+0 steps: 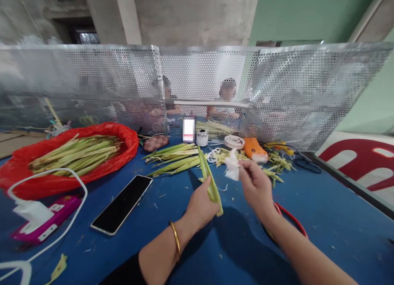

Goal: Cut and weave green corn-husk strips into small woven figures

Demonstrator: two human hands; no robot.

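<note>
My left hand (201, 205) is closed round the lower part of a long pale-green corn husk (207, 172), which points away from me above the blue table. Between the thumb and fingers of my right hand (255, 186) is a crumpled white tissue (233, 166), slightly blurred, held to the right of the husk and apart from it. More green husks (175, 159) lie in a loose pile beyond my left hand. Trimmed green scraps (278, 164) are scattered beyond my right hand.
A red plastic bag (121, 149) full of husk strips stands at left. Nearer are a phone (122, 205) and a purple power strip (46, 219) with a white cable. A tape roll (234, 142) and an orange packet (255, 149) lie before the perforated metal screen (203, 63); people sit behind it.
</note>
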